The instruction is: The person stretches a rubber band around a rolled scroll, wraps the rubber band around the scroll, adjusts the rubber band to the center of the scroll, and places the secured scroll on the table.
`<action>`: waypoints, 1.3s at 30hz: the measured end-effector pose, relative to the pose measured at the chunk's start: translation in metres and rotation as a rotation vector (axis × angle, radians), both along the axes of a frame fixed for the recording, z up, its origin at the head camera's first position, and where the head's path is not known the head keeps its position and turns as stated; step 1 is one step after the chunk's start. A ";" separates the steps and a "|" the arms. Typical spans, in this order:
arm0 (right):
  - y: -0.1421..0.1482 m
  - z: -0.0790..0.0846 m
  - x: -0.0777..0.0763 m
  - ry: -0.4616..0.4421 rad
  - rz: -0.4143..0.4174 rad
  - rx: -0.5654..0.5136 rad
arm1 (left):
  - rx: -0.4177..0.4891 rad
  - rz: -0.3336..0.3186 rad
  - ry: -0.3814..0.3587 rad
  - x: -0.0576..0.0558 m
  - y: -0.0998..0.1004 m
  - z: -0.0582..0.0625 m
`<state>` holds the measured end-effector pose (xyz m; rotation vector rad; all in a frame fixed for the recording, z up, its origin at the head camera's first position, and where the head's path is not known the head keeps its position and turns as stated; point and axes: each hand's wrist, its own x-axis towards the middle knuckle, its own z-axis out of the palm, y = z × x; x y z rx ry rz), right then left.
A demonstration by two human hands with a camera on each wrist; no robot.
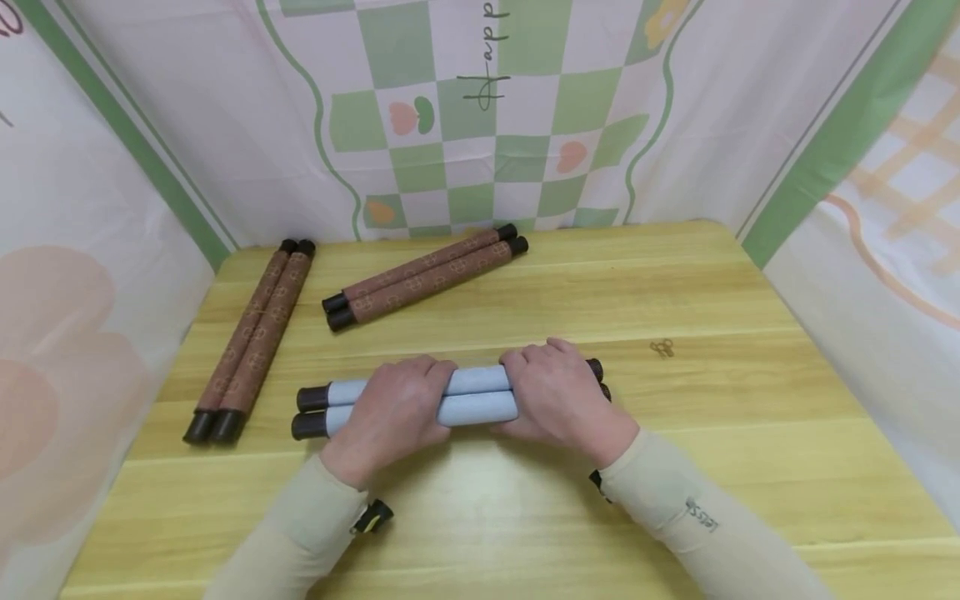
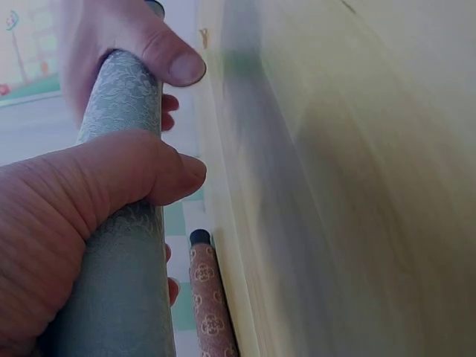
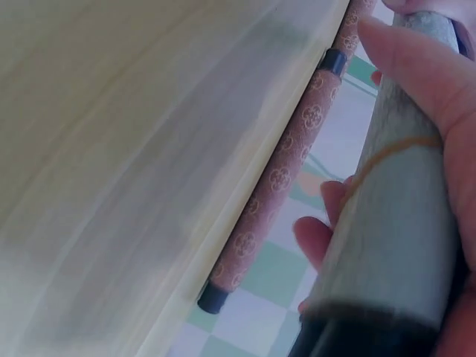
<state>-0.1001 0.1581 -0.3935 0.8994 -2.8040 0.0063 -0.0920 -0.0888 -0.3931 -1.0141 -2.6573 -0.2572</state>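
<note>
A pair of pale blue rolled scrolls point(image 1: 478, 408) with black end knobs lies side by side across both hands, held over the wooden table. My left hand point(image 1: 397, 408) grips the pair left of its middle, thumb on the near side. Farther right, my right hand point(image 1: 558, 396) grips the same pair, fingers wrapped over it. A floral weave shows on the scroll cloth in the left wrist view point(image 2: 123, 97). In the right wrist view, a thin tan rubber band point(image 3: 383, 154) circles the roll near its black knob.
Two brown patterned scrolls point(image 1: 258, 333) lie together at the table's left side. Another brown pair point(image 1: 431, 279) lies slantwise toward the back. Several small rubber bands point(image 1: 662, 347) rest on the table point(image 1: 712, 500) at the right. Printed cloth point(image 1: 517, 108) hangs behind the table.
</note>
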 end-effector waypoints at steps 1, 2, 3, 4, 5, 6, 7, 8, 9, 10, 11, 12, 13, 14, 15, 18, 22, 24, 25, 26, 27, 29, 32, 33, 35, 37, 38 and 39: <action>-0.002 -0.001 0.000 0.012 0.004 -0.005 | 0.002 -0.004 0.003 0.000 0.001 0.000; -0.004 -0.002 0.000 0.026 0.011 -0.009 | 0.002 -0.008 0.009 0.000 0.003 0.000; -0.006 -0.002 0.001 0.038 0.016 -0.013 | -0.003 -0.011 0.012 -0.001 0.004 -0.001; -0.008 -0.003 0.001 0.050 0.019 -0.020 | -0.009 -0.011 0.014 -0.001 0.006 -0.001; -0.010 -0.004 0.002 0.060 0.022 -0.026 | -0.017 -0.010 0.015 0.000 0.008 -0.001; -0.011 -0.005 0.003 0.069 0.023 -0.031 | -0.022 -0.008 0.015 0.000 0.009 -0.001; -0.013 -0.005 0.003 0.076 0.023 -0.034 | -0.029 -0.007 0.017 0.000 0.010 -0.001; -0.013 -0.005 0.004 0.077 0.020 -0.035 | -0.037 -0.004 0.018 0.000 0.012 -0.001; -0.014 -0.005 0.005 0.075 0.015 -0.038 | -0.043 0.000 0.015 0.000 0.013 -0.001; -0.013 -0.005 0.005 0.070 0.014 -0.040 | -0.047 0.004 0.014 0.001 0.013 0.000; -0.013 -0.005 0.006 0.060 0.014 -0.038 | -0.050 0.007 0.013 0.001 0.013 0.000; -0.012 -0.004 0.006 0.043 0.015 -0.042 | -0.056 0.009 0.011 0.000 0.013 0.000; -0.011 -0.003 0.006 0.022 0.017 -0.046 | -0.062 0.012 0.006 0.000 0.013 -0.001; -0.009 -0.002 0.006 -0.005 0.017 -0.049 | -0.069 0.016 -0.002 0.000 0.013 0.000; -0.007 -0.001 0.006 -0.036 0.017 -0.054 | -0.074 0.020 -0.010 0.000 0.012 0.000; 0.000 0.002 0.004 -0.119 -0.002 -0.046 | -0.081 0.035 -0.035 -0.001 0.009 0.001; 0.010 0.004 0.001 -0.150 -0.046 0.003 | -0.081 0.044 -0.036 -0.003 0.006 0.002; 0.013 0.005 -0.002 -0.146 -0.064 0.018 | -0.086 0.043 -0.030 -0.005 0.005 0.002; 0.014 0.005 -0.002 -0.142 -0.070 0.024 | -0.092 0.042 -0.030 -0.005 0.004 0.002; 0.015 0.005 -0.003 -0.139 -0.072 0.027 | -0.096 0.042 -0.032 -0.006 0.005 0.003; 0.016 0.005 -0.004 -0.136 -0.075 0.027 | -0.099 0.044 -0.037 -0.007 0.005 0.003; 0.018 0.004 -0.005 -0.126 -0.071 0.020 | -0.104 0.048 -0.058 -0.008 0.005 0.004; 0.022 0.003 -0.007 -0.087 -0.061 0.014 | -0.113 0.075 -0.093 -0.009 0.003 0.005; 0.023 0.003 -0.008 -0.075 -0.060 0.010 | -0.117 0.087 -0.104 -0.009 0.002 0.006; 0.026 0.003 -0.009 -0.056 -0.060 0.006 | -0.128 0.115 -0.115 -0.010 -0.002 0.006; 0.028 0.004 -0.010 -0.057 -0.064 0.001 | -0.130 0.135 -0.114 -0.011 -0.005 0.006; 0.029 0.004 -0.010 -0.062 -0.067 -0.001 | -0.133 0.141 -0.112 -0.011 -0.007 0.006; 0.029 0.004 -0.011 -0.067 -0.069 -0.004 | -0.133 0.139 -0.108 -0.012 -0.008 0.005</action>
